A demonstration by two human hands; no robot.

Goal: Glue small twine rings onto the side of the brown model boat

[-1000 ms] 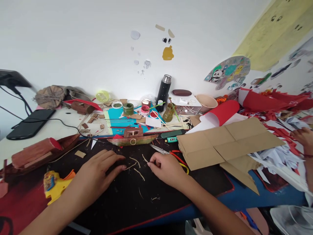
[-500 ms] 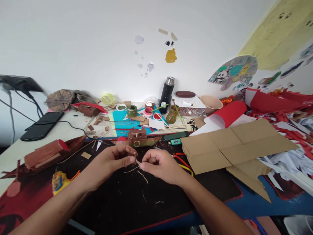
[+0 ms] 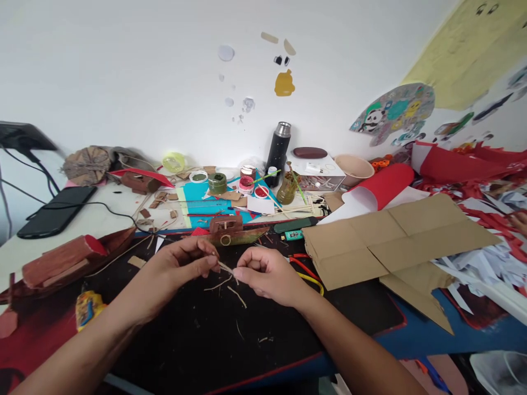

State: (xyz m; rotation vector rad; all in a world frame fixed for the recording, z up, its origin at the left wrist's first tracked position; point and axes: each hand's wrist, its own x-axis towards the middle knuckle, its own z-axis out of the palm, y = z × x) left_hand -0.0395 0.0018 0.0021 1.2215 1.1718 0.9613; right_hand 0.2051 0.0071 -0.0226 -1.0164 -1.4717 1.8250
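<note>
A short piece of tan twine (image 3: 225,267) stretches between my two hands over the black mat (image 3: 197,340). My left hand (image 3: 181,266) pinches one end between thumb and fingertips. The other end is pinched by my right hand (image 3: 267,277), its fingers curled in. Loose bits of twine (image 3: 236,297) lie on the mat just below. Behind my hands sits a small brown and green model boat (image 3: 239,236) with a ring on its side. A larger reddish-brown model boat (image 3: 61,266) stands at the left, near a yellow glue gun (image 3: 88,308) partly hidden by my left forearm.
Folded cardboard (image 3: 399,236) lies at right, beside scissors (image 3: 307,271) with red and yellow handles. Paint jars (image 3: 217,184) and a black flask (image 3: 279,145) stand at the back. Paper scraps (image 3: 498,247) pile up at far right, where another person's hand (image 3: 519,220) shows.
My left hand has drawn away from my right, and the twine now spans the wider gap between them. The view has shifted slightly. A person's hand has appeared at the far right.
</note>
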